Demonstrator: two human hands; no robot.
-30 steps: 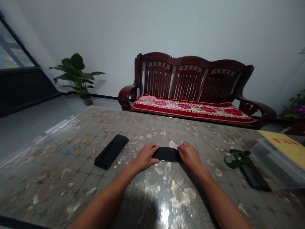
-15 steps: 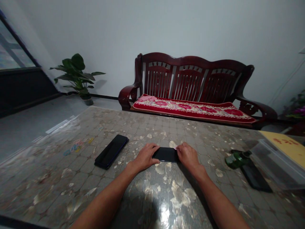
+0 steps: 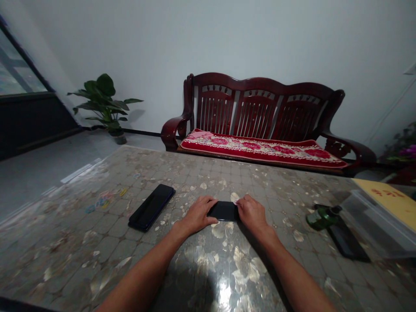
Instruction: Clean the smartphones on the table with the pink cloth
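Dark phone (image 3: 223, 211) on the counter (image 3: 107, 247), long axis spanning left to right: on my feed, my left hand (image 3: 197, 214) clasps its left end, fingers astride; my right hand (image 3: 252, 213), equally near, pinches a pale scrap (image 3: 235, 203) at its right.

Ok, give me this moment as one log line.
left hand: holds phone, left end | right hand: over phone's right part, pale scrap in grip | green bottle: further right

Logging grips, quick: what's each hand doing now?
Left hand: holding the phone by its left end.
Right hand: closed, pinching a small pale piece.
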